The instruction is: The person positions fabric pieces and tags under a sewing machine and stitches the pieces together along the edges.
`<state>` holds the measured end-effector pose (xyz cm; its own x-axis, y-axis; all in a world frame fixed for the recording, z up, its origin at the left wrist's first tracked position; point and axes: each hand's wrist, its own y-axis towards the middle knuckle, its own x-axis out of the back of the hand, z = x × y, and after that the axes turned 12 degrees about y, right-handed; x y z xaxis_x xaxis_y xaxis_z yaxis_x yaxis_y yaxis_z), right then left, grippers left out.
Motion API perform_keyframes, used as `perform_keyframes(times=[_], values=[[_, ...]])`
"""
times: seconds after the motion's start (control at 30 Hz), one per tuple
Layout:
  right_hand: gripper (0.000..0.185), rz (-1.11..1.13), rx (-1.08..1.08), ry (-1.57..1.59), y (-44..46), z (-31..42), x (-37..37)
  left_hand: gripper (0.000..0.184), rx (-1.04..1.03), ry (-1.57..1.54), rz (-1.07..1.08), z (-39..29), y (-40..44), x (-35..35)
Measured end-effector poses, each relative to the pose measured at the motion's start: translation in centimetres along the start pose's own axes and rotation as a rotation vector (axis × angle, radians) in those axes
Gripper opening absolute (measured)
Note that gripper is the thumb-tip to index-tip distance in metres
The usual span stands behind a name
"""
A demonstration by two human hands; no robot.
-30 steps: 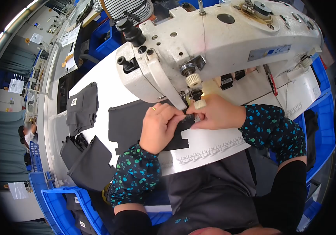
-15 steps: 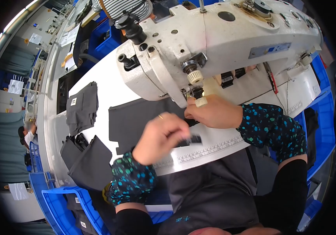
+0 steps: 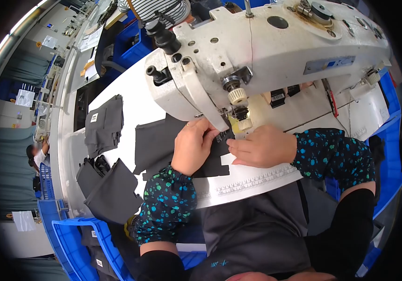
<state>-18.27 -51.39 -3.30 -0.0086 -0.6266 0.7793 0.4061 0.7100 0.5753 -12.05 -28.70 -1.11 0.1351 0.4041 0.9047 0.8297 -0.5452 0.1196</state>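
A dark grey fabric piece (image 3: 156,145) lies flat on the white sewing table, its right part beneath the head of the white sewing machine (image 3: 276,51). My left hand (image 3: 190,147) is on this fabric, its thumb and fingers closed together at the edge of a small black label (image 3: 221,136) with pale print. That label lies on the fabric just in front of the presser foot area. My right hand (image 3: 266,147) rests to the right, fingers stretched out with their tips at the fabric's right edge. It holds nothing visible. The needle is hidden behind the machine's parts.
Two stacks of dark fabric pieces (image 3: 103,124) (image 3: 112,189) lie on the left. A ruler strip (image 3: 257,180) runs along the table's front edge. Red-handled snippers (image 3: 330,98) and black labels (image 3: 277,97) lie behind the needle. Blue crates (image 3: 86,225) stand around; a person in stripes (image 3: 163,10) sits beyond.
My left hand has moved up and forward onto the fabric, bringing the small black label to it. My right hand has drawn back from the needle area, its fingers straightening. The view has shifted slightly.
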Motion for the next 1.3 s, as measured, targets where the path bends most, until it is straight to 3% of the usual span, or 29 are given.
perform_keyframes(times=[0.13,0.47,0.57,0.8,0.9,0.97,1.3], values=[[0.035,0.104,-0.142,0.010,-0.3,0.9,-0.1,0.010,-0.051,0.088,-0.099,0.3,0.5,-0.6],[0.034,0.107,-0.162,0.055,-0.3,0.8,-0.2,0.026,-0.089,0.191,-0.090,-0.1,1.8,-0.1],[0.034,0.117,-0.159,0.066,-0.1,0.7,-0.1,0.012,0.053,0.205,0.043,-0.7,1.8,0.5],[0.031,0.083,-0.154,0.043,-0.3,0.7,-0.1,0.012,0.068,0.203,0.072,-1.0,1.9,0.7],[0.031,0.081,-0.154,0.046,-0.2,0.8,0.0,0.012,0.043,0.197,0.054,-0.6,1.8,0.3],[0.031,0.080,-0.152,0.047,-0.2,0.8,0.0,0.031,-0.105,0.190,-0.137,0.0,1.8,-0.3],[0.030,0.088,-0.162,0.051,-0.1,0.8,0.0,0.031,-0.104,0.198,-0.120,0.2,1.9,-0.2]])
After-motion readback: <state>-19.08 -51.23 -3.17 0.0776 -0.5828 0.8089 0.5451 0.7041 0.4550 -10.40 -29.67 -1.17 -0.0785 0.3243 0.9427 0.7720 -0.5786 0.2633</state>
